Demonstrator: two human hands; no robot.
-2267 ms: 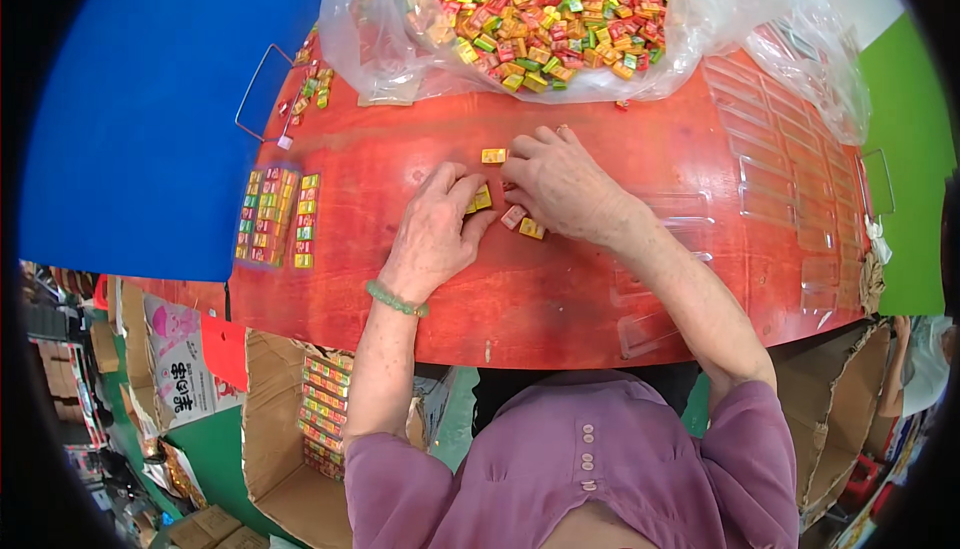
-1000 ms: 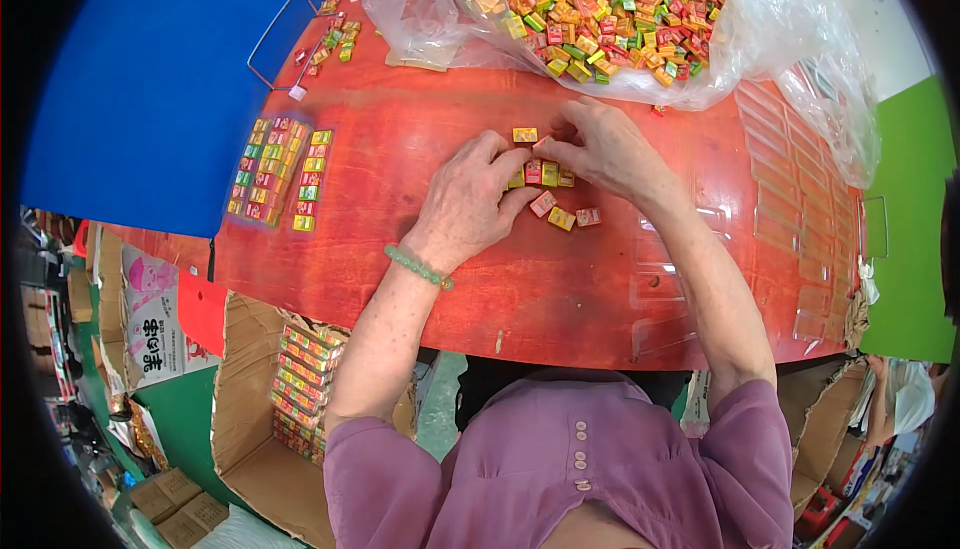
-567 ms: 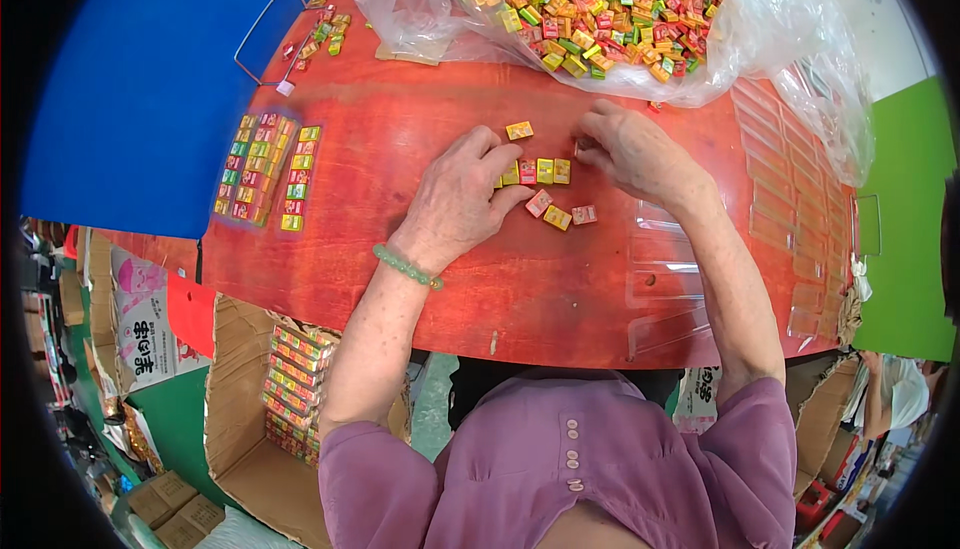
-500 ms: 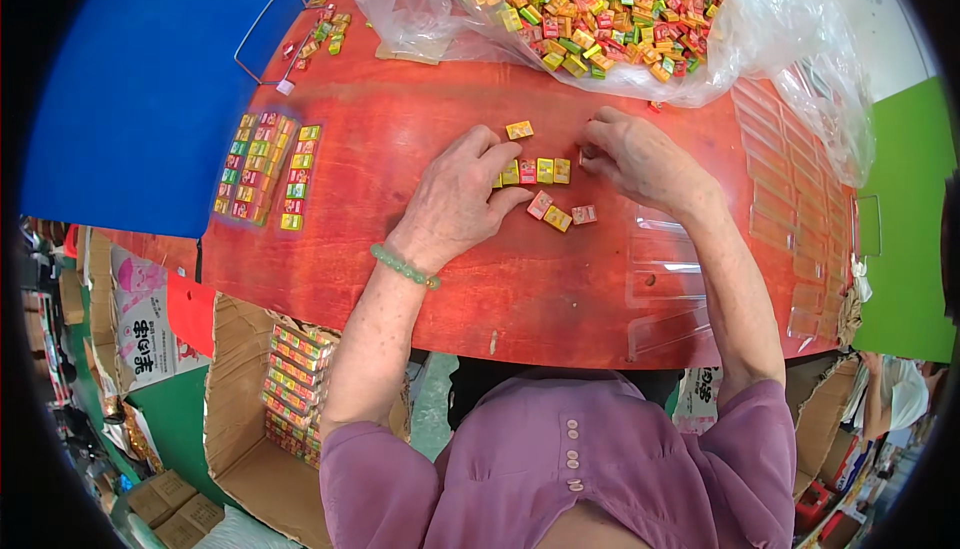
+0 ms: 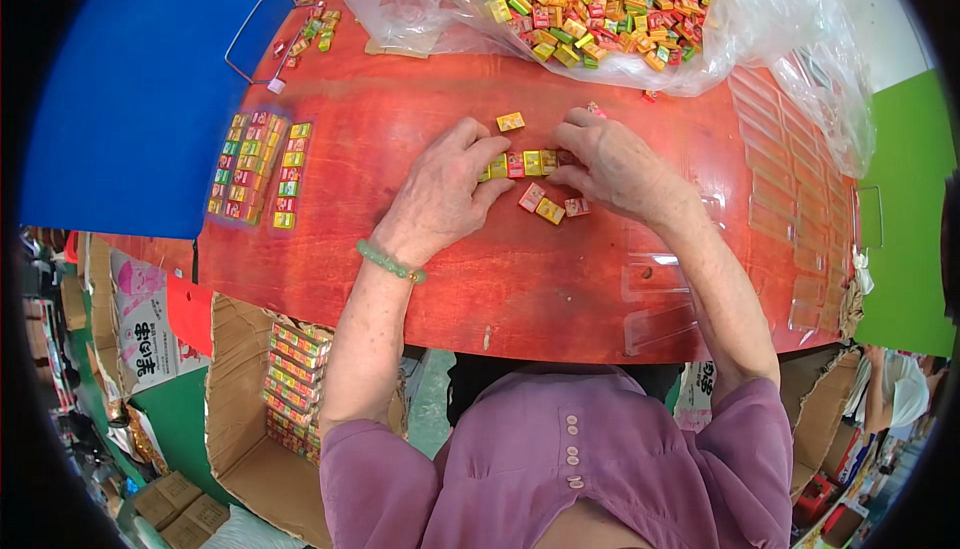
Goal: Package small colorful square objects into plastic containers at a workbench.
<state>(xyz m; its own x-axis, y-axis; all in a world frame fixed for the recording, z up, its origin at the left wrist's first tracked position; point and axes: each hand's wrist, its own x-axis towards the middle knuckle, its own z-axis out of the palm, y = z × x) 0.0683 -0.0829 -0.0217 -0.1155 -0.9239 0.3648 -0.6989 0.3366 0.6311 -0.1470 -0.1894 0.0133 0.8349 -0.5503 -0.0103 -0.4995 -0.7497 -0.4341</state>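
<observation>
A short row of small yellow, green and red boxes [image 5: 516, 165] lies on the red table between my hands. My left hand [image 5: 440, 184] grips its left end, thumb in front and fingers behind. At the right end my right hand [image 5: 612, 169] pinches the row in the same way; part of that end is hidden by the fingers. Just behind the row sits a loose yellow-orange box [image 5: 511, 121], and a pinkish box [image 5: 596, 109] shows beyond my right hand. In front are a loose red box [image 5: 531, 196], a yellow box [image 5: 549, 211] and a pink box [image 5: 577, 206].
A clear plastic bag [image 5: 770, 39] at the back holds a heap of small boxes [image 5: 600, 9]. Filled blocks of boxes [image 5: 245, 169] and a single row [image 5: 292, 174] lie left. Clear plastic trays [image 5: 665, 299] lie right. A carton [image 5: 235, 399] with packed boxes stands below the table.
My right hand has moved left and closed against the row's right end, and a pinkish box now shows behind it. My left hand stays on the left end.
</observation>
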